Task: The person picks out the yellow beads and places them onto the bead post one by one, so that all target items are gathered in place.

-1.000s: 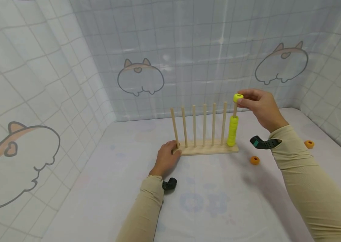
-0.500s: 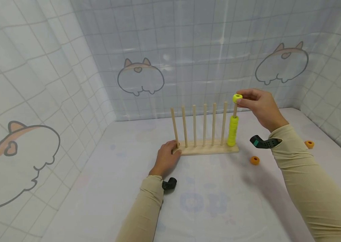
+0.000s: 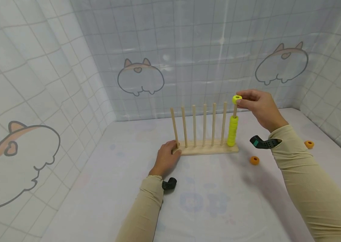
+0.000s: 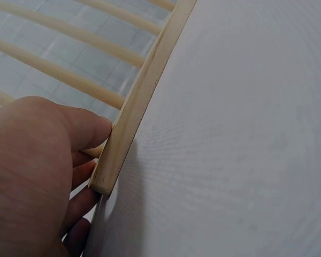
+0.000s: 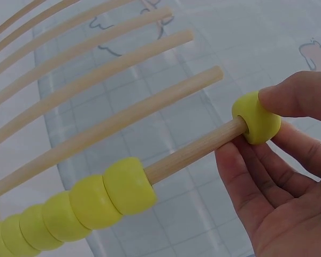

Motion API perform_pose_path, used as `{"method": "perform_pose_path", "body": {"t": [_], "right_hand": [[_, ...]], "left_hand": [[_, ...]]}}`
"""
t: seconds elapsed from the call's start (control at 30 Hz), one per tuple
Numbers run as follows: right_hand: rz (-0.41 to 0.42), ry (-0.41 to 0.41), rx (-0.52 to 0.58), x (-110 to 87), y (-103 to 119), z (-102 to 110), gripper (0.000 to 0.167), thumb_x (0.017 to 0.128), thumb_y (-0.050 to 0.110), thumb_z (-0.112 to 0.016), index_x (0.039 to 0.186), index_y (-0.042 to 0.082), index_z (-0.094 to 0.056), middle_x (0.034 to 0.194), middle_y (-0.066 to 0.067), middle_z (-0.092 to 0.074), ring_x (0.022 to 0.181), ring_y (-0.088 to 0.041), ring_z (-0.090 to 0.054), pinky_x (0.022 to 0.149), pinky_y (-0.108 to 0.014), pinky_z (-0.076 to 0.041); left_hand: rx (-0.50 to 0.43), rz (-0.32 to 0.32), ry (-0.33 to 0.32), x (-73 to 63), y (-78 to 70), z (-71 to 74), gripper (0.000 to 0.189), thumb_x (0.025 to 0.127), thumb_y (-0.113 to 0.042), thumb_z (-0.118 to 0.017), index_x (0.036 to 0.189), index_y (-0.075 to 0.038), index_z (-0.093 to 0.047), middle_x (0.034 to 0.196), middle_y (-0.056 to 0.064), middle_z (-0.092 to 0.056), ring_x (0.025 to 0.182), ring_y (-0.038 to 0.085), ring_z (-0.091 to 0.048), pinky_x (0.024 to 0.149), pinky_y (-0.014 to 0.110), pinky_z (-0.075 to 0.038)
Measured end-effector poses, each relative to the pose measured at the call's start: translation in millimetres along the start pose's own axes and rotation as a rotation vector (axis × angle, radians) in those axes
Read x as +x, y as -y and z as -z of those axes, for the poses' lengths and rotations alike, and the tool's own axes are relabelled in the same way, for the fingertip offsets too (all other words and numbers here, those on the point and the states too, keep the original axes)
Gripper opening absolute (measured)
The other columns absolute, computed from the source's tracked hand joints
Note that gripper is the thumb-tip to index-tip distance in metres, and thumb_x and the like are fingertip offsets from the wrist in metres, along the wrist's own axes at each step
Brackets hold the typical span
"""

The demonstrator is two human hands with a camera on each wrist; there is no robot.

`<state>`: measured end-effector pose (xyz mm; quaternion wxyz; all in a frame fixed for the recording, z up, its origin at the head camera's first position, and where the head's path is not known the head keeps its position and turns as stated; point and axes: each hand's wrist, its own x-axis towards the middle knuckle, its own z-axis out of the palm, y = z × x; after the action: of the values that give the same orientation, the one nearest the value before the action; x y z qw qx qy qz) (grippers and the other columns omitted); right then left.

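My right hand (image 3: 258, 106) pinches a yellow bead (image 5: 257, 119) between thumb and fingers. The tip of the rightmost wooden peg (image 5: 198, 149) enters the hole of this bead. Lower on that peg sits a stack of several yellow beads (image 3: 232, 131), with bare wood between stack and pinched bead. The pegs stand upright along a long wooden base (image 3: 206, 149). At its left end, my left hand (image 3: 166, 158) grips the base; in the left wrist view the thumb (image 4: 91, 128) lies on the base near the end peg and the fingers reach behind.
Two loose orange beads lie on the white cloth: one bead (image 3: 254, 160) just right of the base, the other bead (image 3: 309, 144) farther right beyond the right forearm. The other pegs (image 3: 204, 124) are bare. A tiled-pattern curtain (image 3: 188, 50) rises behind and at both sides.
The pinched yellow bead has shifted slightly left and down at the tip of the rightmost peg, along with the right fingers. My left hand keeps its grip on the base.
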<state>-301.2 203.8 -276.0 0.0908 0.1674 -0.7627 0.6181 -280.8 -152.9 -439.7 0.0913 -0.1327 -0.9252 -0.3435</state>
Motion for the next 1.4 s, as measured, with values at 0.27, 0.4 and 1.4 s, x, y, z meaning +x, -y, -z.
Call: {"method": "perform_pose_path", "body": {"t": [0.27, 0.4, 1.4], "right_hand": [[0.000, -0.007, 0.026, 0.3, 1.5, -0.8, 0.042, 0.098, 0.015, -0.066, 0.133, -0.008, -0.057, 0.115, -0.007, -0.065, 0.103, -0.020, -0.064, 0.090, -0.020, -0.052], [0.002, -0.014, 0.022, 0.7, 0.5, -1.7, 0.042, 0.097, 0.015, -0.067, 0.131, -0.008, -0.058, 0.114, -0.007, -0.065, 0.102, -0.019, -0.064, 0.088, -0.021, -0.053], [-0.022, -0.021, 0.023, -0.2, -6.3, 6.2, 0.039, 0.097, 0.022, -0.069, 0.127, -0.002, -0.062, 0.122, -0.011, -0.065, 0.106, -0.018, -0.063, 0.087, -0.027, -0.055]], "left_hand": [[-0.008, -0.001, -0.006, 0.0, 2.0, -1.1, 0.037, 0.097, -0.023, -0.064, 0.130, -0.006, -0.066, 0.144, 0.010, -0.055, 0.131, 0.035, -0.048, 0.109, 0.054, -0.037], [-0.006, 0.001, 0.002, 1.3, 4.0, -2.3, 0.037, 0.097, -0.023, -0.064, 0.130, -0.006, -0.066, 0.144, 0.010, -0.054, 0.131, 0.035, -0.048, 0.109, 0.053, -0.036], [-0.033, 0.036, -0.005, -0.5, 0.4, -0.6, 0.045, 0.097, -0.024, -0.063, 0.138, -0.005, -0.060, 0.141, 0.011, -0.057, 0.127, 0.032, -0.052, 0.107, 0.051, -0.039]]}}
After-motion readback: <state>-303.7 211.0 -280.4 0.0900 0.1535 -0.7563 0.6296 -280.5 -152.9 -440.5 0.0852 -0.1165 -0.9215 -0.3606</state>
